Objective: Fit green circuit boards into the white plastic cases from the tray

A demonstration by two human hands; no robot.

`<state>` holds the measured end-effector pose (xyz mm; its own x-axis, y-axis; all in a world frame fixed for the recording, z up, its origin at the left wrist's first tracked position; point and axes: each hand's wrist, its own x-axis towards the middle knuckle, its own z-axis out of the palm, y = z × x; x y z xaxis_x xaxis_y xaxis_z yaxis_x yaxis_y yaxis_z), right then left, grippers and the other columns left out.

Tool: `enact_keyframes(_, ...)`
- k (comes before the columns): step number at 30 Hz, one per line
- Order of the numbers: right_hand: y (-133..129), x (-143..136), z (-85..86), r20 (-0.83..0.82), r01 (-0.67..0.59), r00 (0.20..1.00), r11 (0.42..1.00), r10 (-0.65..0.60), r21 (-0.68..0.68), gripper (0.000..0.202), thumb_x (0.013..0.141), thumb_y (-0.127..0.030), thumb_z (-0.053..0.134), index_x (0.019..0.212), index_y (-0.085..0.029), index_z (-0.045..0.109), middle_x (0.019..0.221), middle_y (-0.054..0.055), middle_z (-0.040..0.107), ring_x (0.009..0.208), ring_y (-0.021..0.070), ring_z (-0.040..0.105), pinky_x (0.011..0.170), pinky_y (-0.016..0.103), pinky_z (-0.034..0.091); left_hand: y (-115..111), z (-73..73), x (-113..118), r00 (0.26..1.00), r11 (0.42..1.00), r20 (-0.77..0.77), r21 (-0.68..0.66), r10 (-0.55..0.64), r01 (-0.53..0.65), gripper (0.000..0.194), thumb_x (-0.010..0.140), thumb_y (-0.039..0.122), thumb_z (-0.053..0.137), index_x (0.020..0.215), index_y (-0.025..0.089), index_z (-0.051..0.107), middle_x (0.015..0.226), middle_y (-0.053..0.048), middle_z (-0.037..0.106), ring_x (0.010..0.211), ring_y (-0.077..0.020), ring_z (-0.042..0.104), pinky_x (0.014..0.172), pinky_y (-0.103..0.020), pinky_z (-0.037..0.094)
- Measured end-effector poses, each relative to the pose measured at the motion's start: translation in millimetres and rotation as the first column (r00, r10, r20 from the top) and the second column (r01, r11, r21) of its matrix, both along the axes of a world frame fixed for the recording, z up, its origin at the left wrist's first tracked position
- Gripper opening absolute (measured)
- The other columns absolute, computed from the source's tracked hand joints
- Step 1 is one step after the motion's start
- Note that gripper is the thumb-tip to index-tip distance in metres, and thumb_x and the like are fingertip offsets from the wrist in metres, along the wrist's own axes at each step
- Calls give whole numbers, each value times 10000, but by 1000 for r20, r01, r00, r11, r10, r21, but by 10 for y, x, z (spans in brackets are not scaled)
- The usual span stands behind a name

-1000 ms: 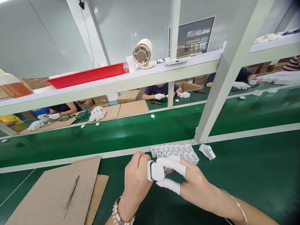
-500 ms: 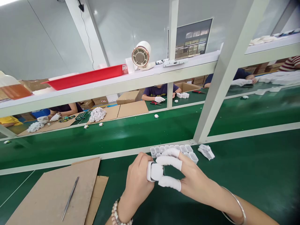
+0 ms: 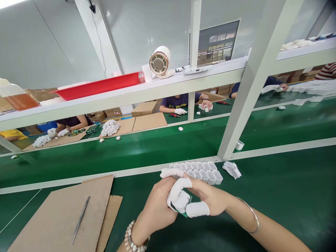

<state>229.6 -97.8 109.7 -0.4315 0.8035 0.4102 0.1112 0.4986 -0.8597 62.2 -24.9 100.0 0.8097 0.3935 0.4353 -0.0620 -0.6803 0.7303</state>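
Above the green table, my two hands meet around a small white plastic housing. My left hand, with a beaded bracelet on its wrist, is closed around this housing and hides most of it. A green circuit board with a white block on it sits at the housing's open end, tilted. My right hand wears white finger cots and grips the board and block between thumb and index finger. Its other covered fingers lie over the back of my left hand. How deep the board sits in the housing is hidden.
Behind my hands stand rows of open white housings, beside crumpled white finger cots. Tweezers lie on cardboard at left. Beyond a rail, a green conveyor belt carries small parts. A post rises at right; co-workers sit opposite.
My right hand has closed in and wrapped over my left, and the board and block have tilted. Parts on the belt have shifted right, and a white housing shows beside the post.
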Motion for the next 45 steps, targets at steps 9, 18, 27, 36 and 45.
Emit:
enact_keyframes(9,-13,-39,-152,-60,179,981,982,-182,-58,643,791,-322,729,1371,-277,455,1392,114,461,1387,250,288,1120,452,261,24,-19,-52,997,997,-52,56,52,-49,283,600,-11,519,795,191,486,784,7,550,670,-127,473,583,-231,322)
enact_keyframes(18,76,-100,-190,-99,143,982,974,-162,-175,895,679,-423,808,1449,-299,367,1477,103,382,1377,298,322,1116,458,304,-1,-72,-18,998,998,-57,59,0,3,244,625,8,519,777,189,463,786,2,531,669,-127,452,573,-241,301)
enact_keyframes(27,77,-69,-335,-190,379,908,925,-374,-11,848,736,-499,741,1454,-298,336,1478,115,381,1364,296,347,1121,488,300,131,78,-74,994,981,-60,-174,-94,83,149,737,85,588,802,177,490,787,3,507,679,-115,446,615,-233,349)
enact_keyframes(36,-147,502,-496,-21,695,714,712,-700,-97,541,787,-458,704,1271,-270,550,1327,96,570,1226,283,519,1066,479,394,828,-326,-31,991,925,-116,-363,72,-110,203,766,198,630,887,187,467,775,41,439,645,-81,398,597,-194,350)
enact_keyframes(45,-748,1949,-1267,256,997,76,65,-964,-52,458,871,-420,467,1208,-123,559,1025,154,702,927,270,679,831,395,539,1691,-1516,323,870,846,-232,-225,435,-483,373,727,354,598,1036,154,537,906,-56,581,787,-181,581,734,-309,495)
